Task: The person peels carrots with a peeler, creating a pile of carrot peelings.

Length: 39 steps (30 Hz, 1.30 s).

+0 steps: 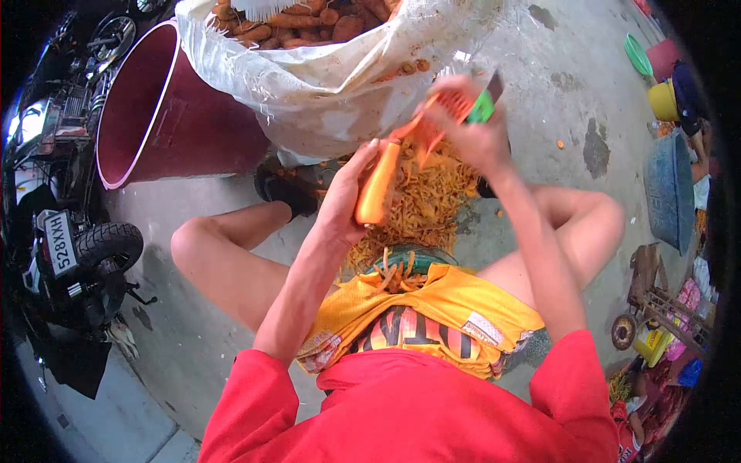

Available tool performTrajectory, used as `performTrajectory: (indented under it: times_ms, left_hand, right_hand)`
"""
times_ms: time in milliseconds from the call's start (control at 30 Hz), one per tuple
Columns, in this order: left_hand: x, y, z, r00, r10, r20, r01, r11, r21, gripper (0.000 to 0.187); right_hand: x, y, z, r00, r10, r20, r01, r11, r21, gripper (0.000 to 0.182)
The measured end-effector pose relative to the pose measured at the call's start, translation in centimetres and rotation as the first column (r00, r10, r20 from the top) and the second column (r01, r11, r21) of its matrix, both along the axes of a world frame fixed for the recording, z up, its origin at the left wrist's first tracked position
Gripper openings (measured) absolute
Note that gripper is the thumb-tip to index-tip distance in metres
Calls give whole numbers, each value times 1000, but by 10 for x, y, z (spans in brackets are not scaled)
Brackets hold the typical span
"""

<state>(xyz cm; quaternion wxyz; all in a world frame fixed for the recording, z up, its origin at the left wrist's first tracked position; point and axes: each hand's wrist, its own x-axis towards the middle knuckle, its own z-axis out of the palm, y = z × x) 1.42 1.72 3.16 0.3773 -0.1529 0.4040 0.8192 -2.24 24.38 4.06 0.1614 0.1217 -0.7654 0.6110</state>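
My left hand (346, 197) is wrapped round an orange carrot (378, 189), its upper end pointing up and to the right. My right hand (478, 139), blurred by motion, grips an orange peeler (451, 104). A green-handled knife (483, 106) with a dark blade also shows at this hand. Between my bent legs lies a heap of orange peelings (424, 208) on the ground. Some peelings (397, 276) rest on my yellow shorts.
A white sack (309, 100) of carrots (347, 28) stands ahead, beside a tilted dark red tub (193, 123). A motorcycle (100, 251) is at the left. At the right are a blue tub (668, 193), a cart (671, 316) and people partly in view.
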Motion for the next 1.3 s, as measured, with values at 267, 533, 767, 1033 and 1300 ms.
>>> performTrajectory:
  times_ms: [267, 533, 767, 1033, 1300]
  left_hand:
    - [4, 0, -13, 998, 32, 48, -33, 999, 28, 36]
    - [2, -3, 1, 999, -39, 37, 38, 999, 17, 33]
    - [-4, 16, 3, 962, 181, 206, -200, 977, 78, 30]
    - [1, 23, 19, 967, 202, 152, -200, 979, -27, 37]
    - [-6, 3, -8, 976, 120, 180, -141, 984, 110, 34]
  right_hand:
    - [-24, 19, -11, 991, -24, 128, 36, 996, -87, 20]
    - [-10, 3, -16, 990, 135, -44, -135, 991, 6, 20]
    - [18, -24, 15, 931, 328, -162, -317, 944, 90, 22]
    - [19, -23, 24, 969, 213, -126, -204, 976, 81, 24]
    - [-10, 2, -3, 995, 67, 72, -56, 988, -144, 23]
